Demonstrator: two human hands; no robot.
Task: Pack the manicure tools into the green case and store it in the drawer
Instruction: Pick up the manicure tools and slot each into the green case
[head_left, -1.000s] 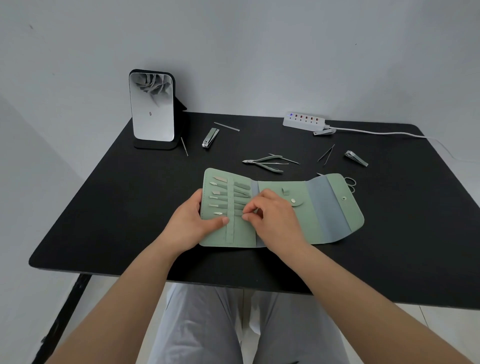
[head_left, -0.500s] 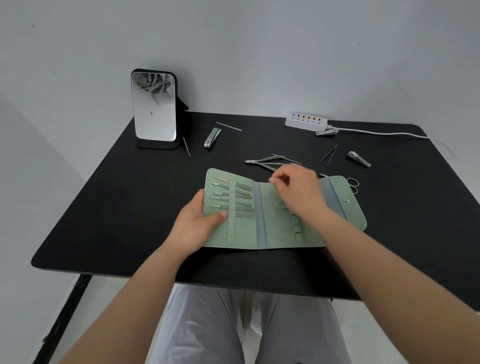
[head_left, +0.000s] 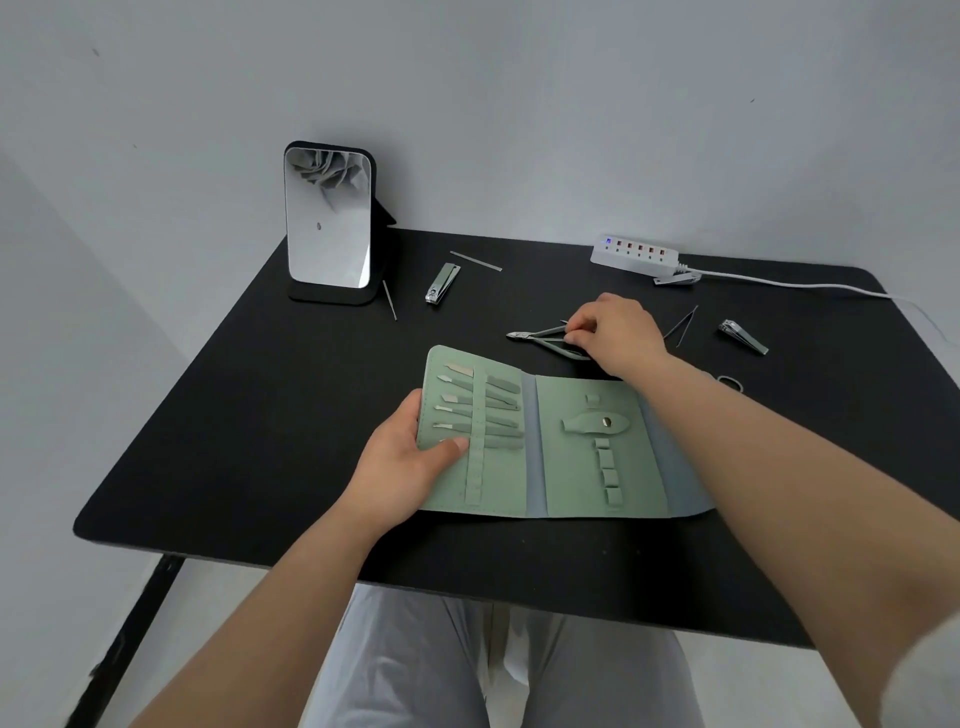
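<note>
The green case (head_left: 571, 467) lies open on the black table (head_left: 249, 415). Several slim tools (head_left: 480, 405) sit in the loops of its left panel. My left hand (head_left: 405, 457) grips the case's left edge, thumb on top. Beyond the case, my right hand (head_left: 613, 332) pinches the handles of the cuticle nippers (head_left: 535, 336), which lie on the table. Loose around them are a nail clipper (head_left: 441, 283), a second clipper (head_left: 743, 336), tweezers (head_left: 683, 326), a thin file (head_left: 475, 261), a thin stick (head_left: 389, 300) and a scissors ring (head_left: 730, 383).
A standing mirror (head_left: 330, 218) is at the back left. At the back right a white power strip (head_left: 634, 255) lies with its cable running right, and a small clipper (head_left: 675, 279) rests against it. No drawer is in view.
My right hand left the case's left panel, moved up and right across the case, and now pinches the cuticle nippers. My left hand stayed on the case's left edge.
</note>
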